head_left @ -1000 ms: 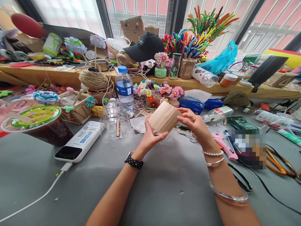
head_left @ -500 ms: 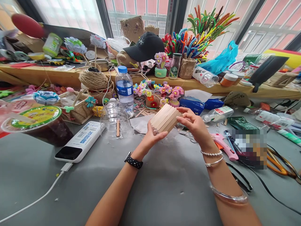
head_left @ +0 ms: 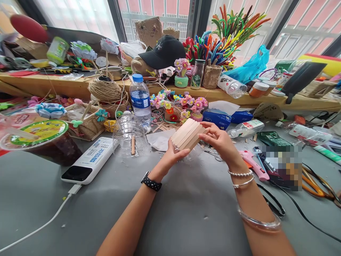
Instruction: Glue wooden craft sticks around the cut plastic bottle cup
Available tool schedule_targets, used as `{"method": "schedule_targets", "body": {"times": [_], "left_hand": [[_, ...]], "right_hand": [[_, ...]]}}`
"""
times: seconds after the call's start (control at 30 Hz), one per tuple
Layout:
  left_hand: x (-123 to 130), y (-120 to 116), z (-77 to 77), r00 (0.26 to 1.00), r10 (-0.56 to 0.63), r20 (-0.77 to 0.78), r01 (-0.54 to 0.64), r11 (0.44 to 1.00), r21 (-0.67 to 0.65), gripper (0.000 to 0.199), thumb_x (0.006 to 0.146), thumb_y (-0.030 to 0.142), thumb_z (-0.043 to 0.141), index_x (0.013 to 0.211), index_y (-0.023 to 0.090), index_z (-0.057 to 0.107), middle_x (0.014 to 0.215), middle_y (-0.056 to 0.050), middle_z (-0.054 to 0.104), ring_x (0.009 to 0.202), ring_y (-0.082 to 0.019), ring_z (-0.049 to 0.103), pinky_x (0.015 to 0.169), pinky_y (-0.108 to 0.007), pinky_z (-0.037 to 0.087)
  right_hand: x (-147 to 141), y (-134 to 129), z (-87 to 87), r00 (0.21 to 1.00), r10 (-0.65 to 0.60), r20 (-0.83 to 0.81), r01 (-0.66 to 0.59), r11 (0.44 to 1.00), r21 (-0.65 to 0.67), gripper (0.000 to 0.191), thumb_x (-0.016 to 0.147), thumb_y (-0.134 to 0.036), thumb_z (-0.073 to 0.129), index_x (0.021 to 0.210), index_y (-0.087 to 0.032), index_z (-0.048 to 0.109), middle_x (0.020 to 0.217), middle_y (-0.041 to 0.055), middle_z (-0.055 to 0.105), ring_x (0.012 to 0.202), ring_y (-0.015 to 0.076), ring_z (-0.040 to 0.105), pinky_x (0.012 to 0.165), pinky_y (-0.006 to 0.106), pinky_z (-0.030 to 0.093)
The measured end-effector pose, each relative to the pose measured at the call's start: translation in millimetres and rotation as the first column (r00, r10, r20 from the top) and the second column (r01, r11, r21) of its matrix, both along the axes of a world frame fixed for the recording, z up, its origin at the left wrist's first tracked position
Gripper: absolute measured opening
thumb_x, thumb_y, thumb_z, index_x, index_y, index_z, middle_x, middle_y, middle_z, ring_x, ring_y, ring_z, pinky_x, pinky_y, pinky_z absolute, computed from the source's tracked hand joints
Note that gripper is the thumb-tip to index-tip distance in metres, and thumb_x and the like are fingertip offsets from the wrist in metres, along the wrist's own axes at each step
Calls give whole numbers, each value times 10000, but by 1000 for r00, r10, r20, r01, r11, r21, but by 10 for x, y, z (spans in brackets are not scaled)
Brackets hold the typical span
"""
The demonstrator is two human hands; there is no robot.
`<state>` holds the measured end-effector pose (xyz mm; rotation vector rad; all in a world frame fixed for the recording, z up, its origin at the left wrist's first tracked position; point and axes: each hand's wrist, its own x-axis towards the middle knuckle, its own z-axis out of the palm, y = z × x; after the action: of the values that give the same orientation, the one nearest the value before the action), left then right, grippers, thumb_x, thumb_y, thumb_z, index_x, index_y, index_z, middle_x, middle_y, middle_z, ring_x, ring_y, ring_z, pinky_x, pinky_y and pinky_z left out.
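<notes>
Both hands hold up a piece made of flat wooden craft sticks (head_left: pixel 187 134), laid side by side, above the grey table. Clear plastic shows under its lower left edge. My left hand (head_left: pixel 173 158) grips it from below on the left, thumb along the near side. At its right end, the thumb and bent fingers of my right hand (head_left: pixel 220 142) are closed on the edge; some fingertips are hidden behind it. To the left, a cut clear plastic bottle (head_left: pixel 124 133) lies on its side, with a single craft stick (head_left: pixel 133 145) at it.
A power bank (head_left: pixel 87 161) with a white cable and a lidded drink cup (head_left: pixel 53 145) stand on the left. Behind is a water bottle (head_left: pixel 140 101). To the right lie a pink glue gun (head_left: pixel 255 166) and orange-handled scissors (head_left: pixel 314 183). A cluttered wooden shelf (head_left: pixel 162 85) runs along the back.
The view has shifted very slightly. Both hands keep their hold on the craft-stick piece, with hardly any movement.
</notes>
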<state>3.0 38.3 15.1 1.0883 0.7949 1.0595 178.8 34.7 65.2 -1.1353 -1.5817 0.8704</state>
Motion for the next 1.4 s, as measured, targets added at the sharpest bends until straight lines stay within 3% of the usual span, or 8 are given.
{"method": "schedule_targets", "body": {"times": [0.13, 0.4, 0.63, 0.8, 1.0, 1.17, 1.4], "left_hand": [[3, 19, -22, 1000, -19, -7, 19, 1000, 18, 841, 593, 313, 699, 1301, 237, 250, 1369, -139, 313, 1217, -296, 355, 942, -431, 346], [8, 7, -9, 1000, -1, -6, 1, 1000, -7, 842, 591, 302, 700, 1300, 245, 250, 1370, -134, 311, 1204, -287, 378, 938, -443, 348], [-3, 11, 4, 1000, -19, 3, 19, 1000, -25, 912, 580, 290, 710, 1328, 245, 191, 1313, -131, 403, 1233, -272, 344, 993, -442, 283], [-38, -48, 88, 995, -90, -53, 82, 989, -125, 832, 631, 345, 689, 1313, 252, 221, 1315, -134, 395, 1136, -251, 461, 980, -424, 305], [-39, -28, 64, 993, -117, -5, 115, 981, -156, 792, 673, 484, 601, 1322, 277, 198, 1282, -117, 423, 1054, -249, 527, 960, -445, 328], [-45, -53, 95, 992, -121, -39, 115, 986, -122, 795, 666, 420, 640, 1316, 263, 209, 1256, -128, 450, 1114, -250, 481, 964, -428, 327], [0, -22, 20, 997, -32, -66, 24, 991, -130, 962, 575, 349, 728, 1335, 248, 146, 1223, -149, 469, 1026, -253, 542, 941, -449, 348]], "right_hand": [[8, -4, 6, 995, 27, 93, -26, 1000, -14, 221, 687, -414, 610, 716, -198, 652, 1234, 39, 451, 1095, 205, 467, 938, 343, 356], [-25, -15, 49, 990, 10, 138, -16, 999, 37, 255, 697, -422, 595, 607, -187, 632, 1223, 37, 472, 1112, 208, 449, 930, 337, 359], [-43, -15, 32, 996, -2, 85, -1, 999, 35, 247, 692, -417, 603, 602, -188, 623, 1229, 26, 468, 1127, 205, 442, 952, 326, 337], [7, 5, 6, 999, -11, -35, 11, 1000, -12, 227, 673, -411, 623, 648, -187, 648, 1247, 42, 453, 1163, 214, 408, 934, 320, 358], [54, 28, -21, 997, -26, -79, 24, 999, -29, 220, 669, -410, 625, 677, -191, 653, 1250, 36, 455, 1187, 209, 380, 941, 315, 356], [38, 30, -26, 996, -36, -84, 32, 998, -46, 230, 667, -417, 623, 669, -188, 642, 1251, 33, 459, 1187, 215, 382, 941, 320, 363], [9, 25, -20, 997, 11, -81, -13, 1000, -23, 217, 676, -384, 628, 793, -206, 668, 1246, 46, 436, 1177, 197, 392, 924, 303, 386]]}}
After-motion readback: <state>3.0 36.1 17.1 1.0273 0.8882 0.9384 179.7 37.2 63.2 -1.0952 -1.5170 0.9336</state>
